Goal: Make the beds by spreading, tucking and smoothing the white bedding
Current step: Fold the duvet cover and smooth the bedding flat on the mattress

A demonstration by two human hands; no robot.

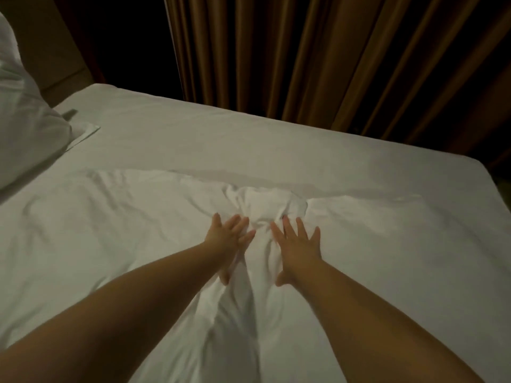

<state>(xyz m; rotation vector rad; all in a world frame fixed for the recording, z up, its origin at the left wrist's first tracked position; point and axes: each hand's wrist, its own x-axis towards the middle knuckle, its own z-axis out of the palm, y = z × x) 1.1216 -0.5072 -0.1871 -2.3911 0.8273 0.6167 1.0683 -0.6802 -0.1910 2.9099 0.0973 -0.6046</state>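
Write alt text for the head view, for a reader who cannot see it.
A left hand and a right hand, fingers straight and spread, press on white bedding either side of a bunched ridge in it. A pillow lies at the far left, and brown curtains hang beyond the bed.

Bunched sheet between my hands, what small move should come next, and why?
Probably sweep both flat hands apart, left hand toward the pillow, right hand the other way. The white sheet is gathered into a ridge between them, while the far side lies smooth.
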